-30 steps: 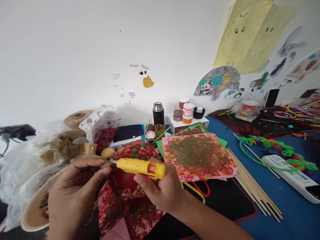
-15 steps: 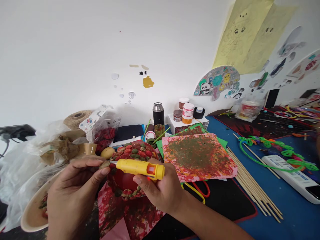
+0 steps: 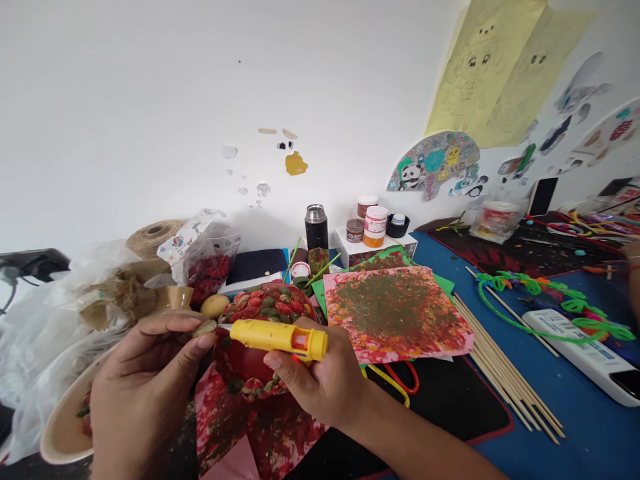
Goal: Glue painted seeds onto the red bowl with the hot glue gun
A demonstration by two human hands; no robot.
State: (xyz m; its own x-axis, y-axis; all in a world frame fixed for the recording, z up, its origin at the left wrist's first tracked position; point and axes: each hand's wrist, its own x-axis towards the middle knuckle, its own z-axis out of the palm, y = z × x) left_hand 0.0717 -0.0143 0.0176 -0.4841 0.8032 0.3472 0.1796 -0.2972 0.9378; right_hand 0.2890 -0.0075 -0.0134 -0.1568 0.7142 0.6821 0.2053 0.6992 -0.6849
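Observation:
My left hand (image 3: 145, 383) pinches a small pale nutshell half (image 3: 204, 329), like a pistachio shell, between thumb and fingers. In my right hand (image 3: 335, 380) is a yellow hot glue gun (image 3: 265, 335), its metal tip pointing left at the shell. A small red light glows on the gun near my thumb. Behind and below the gun, partly hidden, sits a red rounded form (image 3: 250, 361) covered with rows of red and green painted shells. Under it lies paint-smeared paper (image 3: 235, 427).
A cream bowl (image 3: 53, 437) with painted shells stands left, beside plastic bags (image 3: 30, 373). Right are painted pink paper (image 3: 400, 313), scissors (image 3: 393, 387) and wooden sticks (image 3: 505, 373). A black flask (image 3: 316, 230) and paint jars (image 3: 375, 227) stand behind. Another person's hand (image 3: 633, 260) shows at far right.
Both hands have shifted very slightly left, with the glue gun tip still at the shell. At the far right edge, the other person's hand has come further into view.

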